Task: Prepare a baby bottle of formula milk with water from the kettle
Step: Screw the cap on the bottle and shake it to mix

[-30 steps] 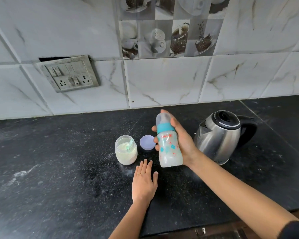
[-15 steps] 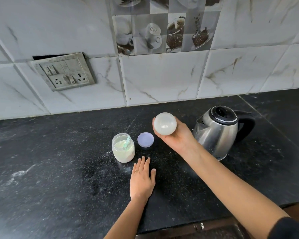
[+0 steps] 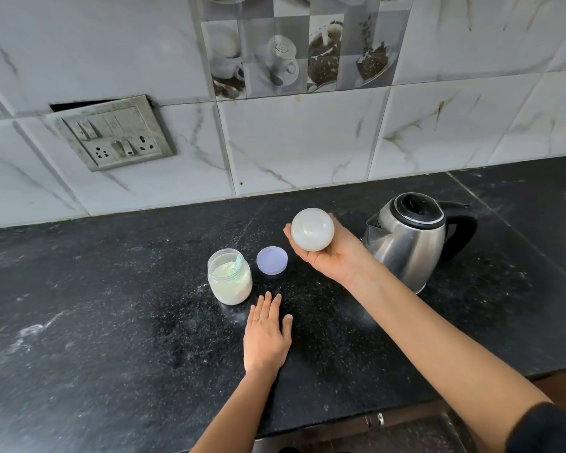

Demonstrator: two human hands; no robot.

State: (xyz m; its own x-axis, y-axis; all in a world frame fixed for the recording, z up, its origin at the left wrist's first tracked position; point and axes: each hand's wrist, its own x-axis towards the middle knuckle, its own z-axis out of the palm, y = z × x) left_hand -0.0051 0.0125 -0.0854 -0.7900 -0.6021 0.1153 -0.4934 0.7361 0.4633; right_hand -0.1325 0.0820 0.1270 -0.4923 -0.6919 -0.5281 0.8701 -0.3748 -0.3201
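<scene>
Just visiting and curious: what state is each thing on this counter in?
Baby bottle: tipped, base toward camera, gripped by right hand.
Left hand: flat on the counter, holding nothing.
Formula jar: open, powder and scoop inside.
Purple lid: off, lying beside the jar.
Kettle: upright, lid shut.

right grip holds bottle base-first, kettle beside

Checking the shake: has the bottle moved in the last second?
Yes. The bottle, upright a second ago, now points its base at the camera in the right hand, still left of the kettle.
</scene>
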